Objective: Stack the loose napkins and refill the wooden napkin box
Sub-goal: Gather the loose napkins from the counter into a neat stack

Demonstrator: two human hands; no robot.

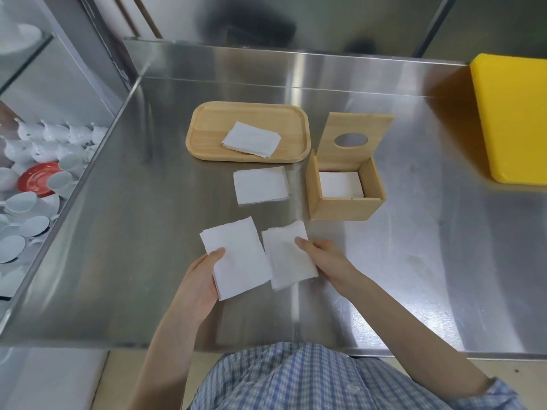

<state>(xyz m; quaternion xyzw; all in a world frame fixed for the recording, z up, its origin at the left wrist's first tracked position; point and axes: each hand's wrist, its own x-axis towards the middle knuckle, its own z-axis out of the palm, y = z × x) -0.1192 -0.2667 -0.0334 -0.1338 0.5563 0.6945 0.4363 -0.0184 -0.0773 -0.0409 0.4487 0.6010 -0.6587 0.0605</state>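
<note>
My left hand (199,276) holds a small stack of white napkins (236,258) just above the steel table, thumb on top. Beside it, my right hand (324,260) grips a second napkin stack (285,261) by its right edge. Another loose pile of napkins (260,185) lies flat on the table further back. The wooden napkin box (344,207) stands open to its right, with napkins (340,184) inside and its lid (356,125), which has a round hole, tilted back. A wooden tray (207,122) behind carries one more napkin pile (251,139).
The work surface is a steel table (414,261) with a raised back edge. A yellow cutting board (515,119) lies at the far right. Left of the table, a lower shelf holds several white cups (53,134) and a red saucer (37,179).
</note>
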